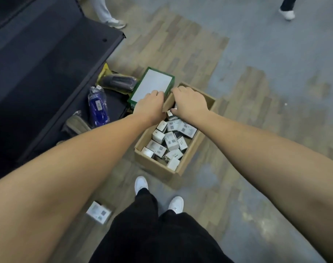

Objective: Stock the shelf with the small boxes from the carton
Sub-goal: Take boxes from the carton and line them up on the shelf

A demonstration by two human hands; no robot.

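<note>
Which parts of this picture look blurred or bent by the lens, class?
Head view: print on the small white boxes inside the brown cardboard carton is smeared unreadable; both forearms swell toward the frame edges from wide-angle distortion; light is flat, with soft shadows.

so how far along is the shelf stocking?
Early. No small boxes are visible on the dark shelf. Both hands are at the carton: the left hand and right hand grip its flap. The small boxes fill it; one stray box lies on the floor.
</note>
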